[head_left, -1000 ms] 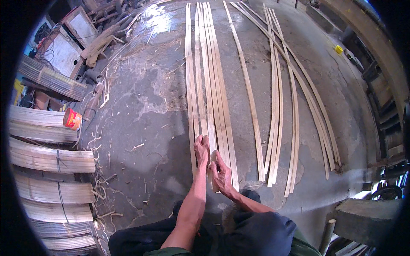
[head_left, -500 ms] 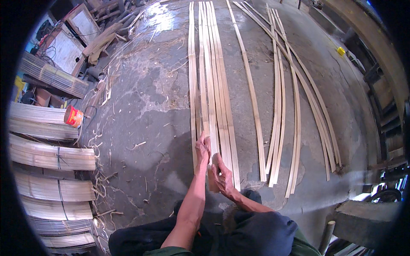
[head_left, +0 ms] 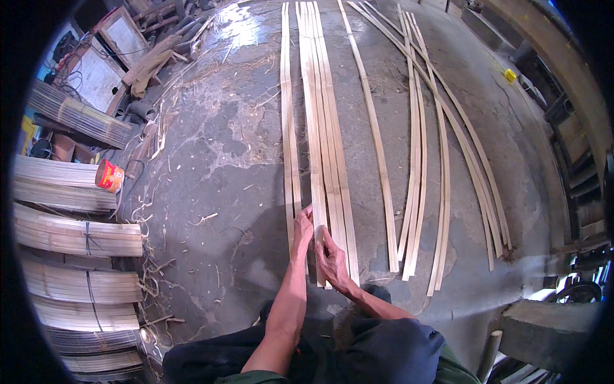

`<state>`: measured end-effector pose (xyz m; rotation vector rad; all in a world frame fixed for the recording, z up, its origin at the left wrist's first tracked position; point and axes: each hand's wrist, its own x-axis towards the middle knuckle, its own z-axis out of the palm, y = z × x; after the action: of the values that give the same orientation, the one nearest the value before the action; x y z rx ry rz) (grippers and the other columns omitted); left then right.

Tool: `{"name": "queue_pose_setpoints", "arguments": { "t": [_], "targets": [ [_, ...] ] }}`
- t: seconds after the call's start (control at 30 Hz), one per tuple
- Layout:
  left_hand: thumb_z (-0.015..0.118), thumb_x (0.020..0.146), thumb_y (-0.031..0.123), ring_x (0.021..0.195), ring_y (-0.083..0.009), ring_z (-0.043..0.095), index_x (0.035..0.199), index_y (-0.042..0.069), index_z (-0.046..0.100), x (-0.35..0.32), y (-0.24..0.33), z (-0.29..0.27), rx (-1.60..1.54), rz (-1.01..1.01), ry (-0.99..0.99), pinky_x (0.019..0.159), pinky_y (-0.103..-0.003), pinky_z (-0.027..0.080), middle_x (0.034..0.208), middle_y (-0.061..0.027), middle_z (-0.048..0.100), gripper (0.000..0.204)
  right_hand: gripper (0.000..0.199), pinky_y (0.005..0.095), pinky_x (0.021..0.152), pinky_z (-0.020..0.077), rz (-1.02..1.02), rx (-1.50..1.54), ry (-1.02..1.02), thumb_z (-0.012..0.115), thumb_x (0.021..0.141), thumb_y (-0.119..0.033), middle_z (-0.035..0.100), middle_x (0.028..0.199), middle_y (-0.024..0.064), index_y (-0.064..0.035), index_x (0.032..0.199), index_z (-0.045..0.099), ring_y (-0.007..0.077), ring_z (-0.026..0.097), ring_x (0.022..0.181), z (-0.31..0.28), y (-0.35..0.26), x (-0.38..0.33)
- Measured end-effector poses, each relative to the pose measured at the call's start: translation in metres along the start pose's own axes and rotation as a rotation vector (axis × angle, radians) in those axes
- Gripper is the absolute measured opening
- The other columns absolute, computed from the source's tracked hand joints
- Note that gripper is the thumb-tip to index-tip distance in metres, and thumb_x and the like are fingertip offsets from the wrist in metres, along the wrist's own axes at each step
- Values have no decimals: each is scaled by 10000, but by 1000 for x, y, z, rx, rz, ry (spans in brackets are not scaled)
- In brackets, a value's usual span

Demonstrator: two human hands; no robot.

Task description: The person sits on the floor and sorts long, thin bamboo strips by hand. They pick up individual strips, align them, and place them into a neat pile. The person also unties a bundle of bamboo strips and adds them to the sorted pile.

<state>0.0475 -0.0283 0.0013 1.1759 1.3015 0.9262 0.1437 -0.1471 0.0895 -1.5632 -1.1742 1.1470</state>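
Note:
Long, pale bamboo strips (head_left: 326,128) lie side by side in a close group on the floor, running away from me. At their near end, my left hand (head_left: 302,229) presses its curled fingers along the left edge of the leftmost strip in this group. My right hand (head_left: 332,261) grips the same strip nearer to me, thumb on top and fingers around its edge. The undersides of both hands' grips are hidden. A narrow pair of bamboo strips (head_left: 287,121) lies just left of the group, passing beside my left hand, with a gap between.
More bamboo strips (head_left: 416,147) lie spread to the right, some crossing at the far end. Tied bundles of slats (head_left: 77,237) are stacked at the left, with a red-orange tub (head_left: 109,176) on them. Shavings litter the concrete floor (head_left: 211,192). A wooden bench (head_left: 543,326) stands lower right.
The strip at my left hand has shifted right against the group, widening the gap to the left pair. My left hand has drawn slightly nearer to me; my right hand has barely moved.

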Motion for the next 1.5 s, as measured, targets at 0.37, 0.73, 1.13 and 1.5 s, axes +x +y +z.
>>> {"name": "queue_pose_setpoints", "arguments": {
  "t": [0.37, 0.73, 1.13, 1.5],
  "targets": [
    [538, 945, 141, 660, -240, 610, 1054, 20, 660, -18, 45, -13, 364, -66, 176, 647, -394, 489, 801, -193, 665, 204, 503, 357, 703, 505, -33, -66, -95, 497, 989, -160, 616, 853, 237, -56, 1456, 342, 241, 628, 758, 4, 0, 3],
    [546, 961, 266, 660, -233, 617, 1012, -1, 624, -5, 57, 6, -111, 28, 283, 617, -359, 491, 754, -121, 639, 283, 513, 319, 674, 481, -193, -42, -102, 507, 991, -150, 558, 791, 186, -33, 1454, 321, 200, 543, 700, 9, 18, 14],
    [656, 827, 150, 1051, -355, 524, 1189, 73, 587, -22, 17, -13, 825, 175, 529, 925, -461, 415, 1092, -190, 545, 376, 584, 436, 669, 486, -117, -301, -242, 562, 944, -198, 603, 818, 278, -9, 1443, 325, 414, 626, 737, 17, 49, 31],
    [651, 825, 199, 1016, -332, 546, 1105, 80, 645, -20, 21, -15, 772, 112, 543, 879, -456, 440, 1047, -162, 562, 304, 687, 488, 657, 493, -174, -380, -284, 614, 885, -252, 634, 783, 241, -28, 1459, 310, 424, 640, 740, 17, 51, 46]
  ]
}}
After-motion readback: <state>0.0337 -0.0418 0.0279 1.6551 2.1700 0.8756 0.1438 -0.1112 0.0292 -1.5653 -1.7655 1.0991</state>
